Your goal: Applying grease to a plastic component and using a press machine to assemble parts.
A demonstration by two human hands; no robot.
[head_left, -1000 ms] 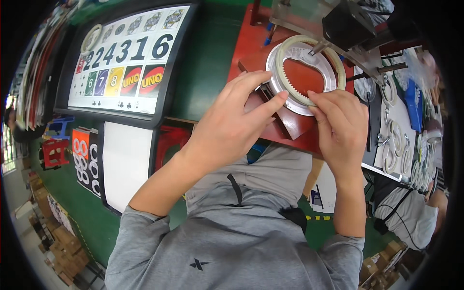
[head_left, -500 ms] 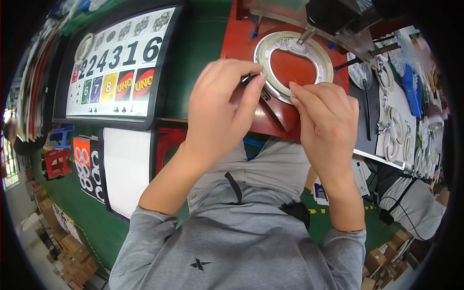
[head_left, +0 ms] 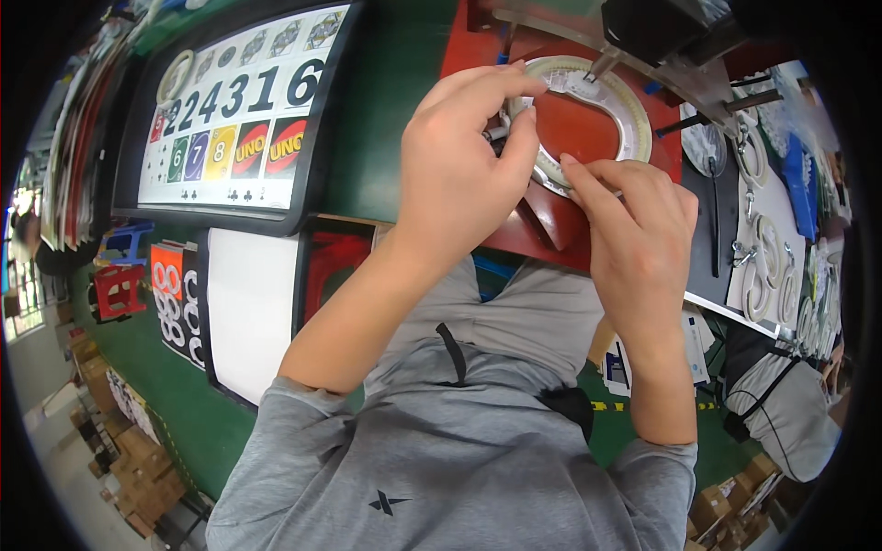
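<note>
A white ring-shaped part [head_left: 634, 124] with an opening at its middle lies on the red work surface [head_left: 574, 124]. My left hand [head_left: 464, 161] is curled at the ring's left side, index finger and thumb closed about its edge. Past that thumb shows a small dark metallic piece [head_left: 496, 138], mostly hidden. At the lower edge of the ring, my right hand [head_left: 638, 216] pinches with thumb and index finger; the other fingers are bent. A metal clamp tip [head_left: 602, 66] of the fixture above reaches the ring's upper edge.
A dark machine head [head_left: 643, 32] overhangs the red surface. Left stands a framed board [head_left: 230, 110] with cards and numbers, a pale ring [head_left: 175, 78] on it. More white ring parts [head_left: 767, 257] lie on the right-hand bench. Below the board is a white panel [head_left: 253, 303].
My left hand has moved up along the ring's left side, its fingers now higher over the rim. My right hand stays at the lower edge. The whole view has shifted slightly.
</note>
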